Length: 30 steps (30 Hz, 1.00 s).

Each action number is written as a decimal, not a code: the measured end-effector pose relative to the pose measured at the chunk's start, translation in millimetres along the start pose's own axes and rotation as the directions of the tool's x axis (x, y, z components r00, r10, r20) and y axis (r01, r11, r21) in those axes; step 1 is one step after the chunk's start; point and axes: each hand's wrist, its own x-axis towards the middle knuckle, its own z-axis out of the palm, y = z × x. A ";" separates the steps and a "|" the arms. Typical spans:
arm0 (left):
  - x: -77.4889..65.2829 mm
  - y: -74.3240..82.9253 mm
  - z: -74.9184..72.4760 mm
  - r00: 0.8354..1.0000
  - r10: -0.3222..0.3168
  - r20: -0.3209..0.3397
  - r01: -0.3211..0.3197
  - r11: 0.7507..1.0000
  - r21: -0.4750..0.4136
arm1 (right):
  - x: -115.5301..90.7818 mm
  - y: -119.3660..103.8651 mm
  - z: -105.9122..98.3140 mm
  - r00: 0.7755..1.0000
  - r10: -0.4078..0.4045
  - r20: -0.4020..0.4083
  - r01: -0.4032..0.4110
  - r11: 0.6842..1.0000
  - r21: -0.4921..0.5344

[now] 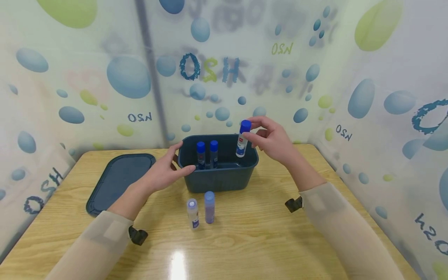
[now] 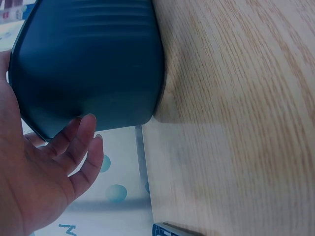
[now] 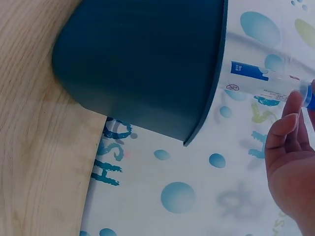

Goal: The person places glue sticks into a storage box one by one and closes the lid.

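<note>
A dark blue plastic bin (image 1: pixel 218 179) stands on the table. My left hand (image 1: pixel 166 171) holds its left end, thumb over the front rim and index finger at the back corner; in the left wrist view the other fingers (image 2: pixel 81 147) bend loosely by the end wall. My right hand (image 1: pixel 271 140) pinches a white glue stick (image 1: pixel 242 144) near its blue cap, upright over the bin's right part. In the right wrist view its labelled tube (image 3: pixel 261 81) shows beyond the rim. Two blue-capped glue sticks, a left one (image 1: pixel 201 155) and a right one (image 1: pixel 214 154), stand inside the bin.
In front of the bin stand a clear-capped glue stick (image 1: pixel 193 214) and a purple one (image 1: pixel 209 208). A dark blue lid (image 1: pixel 120 181) lies on the table (image 1: pixel 245 241) at left. Printed curtains (image 1: pixel 217 31) close off the back and sides.
</note>
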 end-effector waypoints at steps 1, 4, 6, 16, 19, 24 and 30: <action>0.0 -0.2 -0.1 1.000 0.000 0.000 0.000 1.000 0.000 | 2.6 2.1 0.9 1.000 0.002 -0.001 -0.002 1.000 -0.011; 0.3 -0.6 -0.3 1.000 -0.001 0.002 0.001 1.000 -0.004 | 10.4 9.2 3.9 1.000 0.003 -0.008 -0.004 0.999 -0.044; 0.6 -0.9 -0.3 1.000 0.000 0.002 0.000 1.000 -0.007 | 14.9 13.8 6.1 1.000 -0.001 -0.013 0.000 0.997 -0.074; 1.1 -2.2 -0.7 1.000 0.002 0.005 -0.002 1.000 -0.012 | 33.0 37.1 21.2 1.000 -0.019 -0.008 0.017 0.990 -0.140; 1.0 -2.0 -0.8 1.000 0.002 0.004 -0.002 1.000 -0.013 | 37.6 41.4 25.8 1.000 -0.012 0.009 0.014 0.987 -0.158; 0.9 -2.0 -0.7 1.000 0.003 0.003 -0.003 1.000 -0.013 | 44.2 45.7 32.5 0.999 0.013 0.042 -0.006 0.987 -0.162; 0.6 -1.9 0.3 1.000 0.004 0.000 -0.004 1.000 -0.012 | 50.7 51.9 39.5 0.998 0.035 0.059 -0.022 0.979 -0.203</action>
